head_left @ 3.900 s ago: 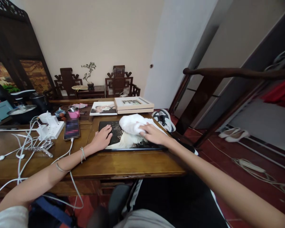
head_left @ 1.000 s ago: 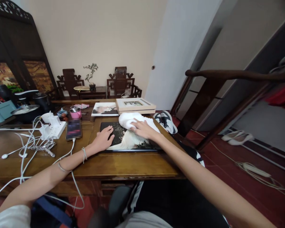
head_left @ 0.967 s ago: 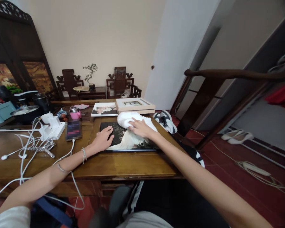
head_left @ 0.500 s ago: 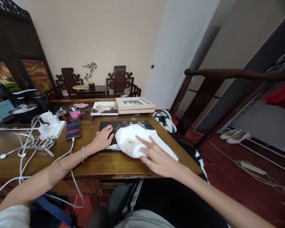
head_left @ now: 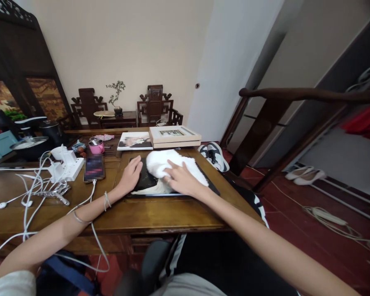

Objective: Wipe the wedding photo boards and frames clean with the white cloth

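A dark, glossy picture panel (head_left: pixel 144 181) with a pale figure on it lies flat on the wooden table. Over its upper and right parts spreads a fluffy white cloth (head_left: pixel 160 158). My right hand (head_left: pixel 181 179) presses down on this cloth, its fingers bent into the fabric near the panel's middle. At the panel's left edge rests my left hand (head_left: pixel 131 174), fingers stretched out and nothing held. Part of the panel's picture is hidden by the cloth and my right hand.
Behind the panel lie a white picture print (head_left: pixel 132 141) and a stack of pale frames (head_left: pixel 174 135). To the left are a charging phone (head_left: pixel 94 167), a power strip (head_left: pixel 70 166) with tangled cables, and a pink cup (head_left: pixel 96 146). A wooden chair (head_left: pixel 283 94) stands at right.
My right hand and the white cloth have moved away from me and a little left across the panel, uncovering its near edge. My left hand has shifted slightly left.
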`<state>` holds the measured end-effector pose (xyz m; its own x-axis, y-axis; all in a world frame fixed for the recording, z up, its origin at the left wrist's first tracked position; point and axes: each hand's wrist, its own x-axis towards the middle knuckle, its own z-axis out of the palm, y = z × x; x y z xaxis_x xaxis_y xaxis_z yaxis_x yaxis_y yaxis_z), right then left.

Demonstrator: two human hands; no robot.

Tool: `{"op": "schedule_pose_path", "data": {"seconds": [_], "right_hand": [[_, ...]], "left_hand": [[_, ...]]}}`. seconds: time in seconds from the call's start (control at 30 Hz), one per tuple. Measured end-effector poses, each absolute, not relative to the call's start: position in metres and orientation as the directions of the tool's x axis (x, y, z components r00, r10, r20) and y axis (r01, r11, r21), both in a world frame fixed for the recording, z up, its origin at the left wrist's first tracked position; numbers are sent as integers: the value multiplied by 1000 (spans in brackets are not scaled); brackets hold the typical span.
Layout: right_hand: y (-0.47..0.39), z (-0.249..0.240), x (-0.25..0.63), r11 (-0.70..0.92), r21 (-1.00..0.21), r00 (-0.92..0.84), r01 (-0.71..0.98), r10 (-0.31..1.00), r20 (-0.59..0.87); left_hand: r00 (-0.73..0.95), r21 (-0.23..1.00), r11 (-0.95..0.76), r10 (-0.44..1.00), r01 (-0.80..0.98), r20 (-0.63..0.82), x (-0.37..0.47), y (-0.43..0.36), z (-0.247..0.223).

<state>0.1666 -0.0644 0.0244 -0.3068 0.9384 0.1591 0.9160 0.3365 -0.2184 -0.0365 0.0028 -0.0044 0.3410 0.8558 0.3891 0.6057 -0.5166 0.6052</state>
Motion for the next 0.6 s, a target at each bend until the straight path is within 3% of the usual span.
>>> {"op": "schedule_pose_path", "data": {"seconds": [0.13,0.23,0.37,0.6], "right_hand": [[-85,32,141,554,-277,-523,785,833,183],[-104,33,150,567,-424,-554,706,815,168],[-116,23,188,375,-580,-380,723,917,120],[-82,11,229,199,-506,-107,839,973,206]], "left_hand": [[241,710,-508,860,488,449,-38,4,1],[269,704,-533,846,470,460,-38,2,1],[334,652,-558,830,512,448,-36,0,-3],[482,453,-617,786,644,386,-36,1,-11]]}}
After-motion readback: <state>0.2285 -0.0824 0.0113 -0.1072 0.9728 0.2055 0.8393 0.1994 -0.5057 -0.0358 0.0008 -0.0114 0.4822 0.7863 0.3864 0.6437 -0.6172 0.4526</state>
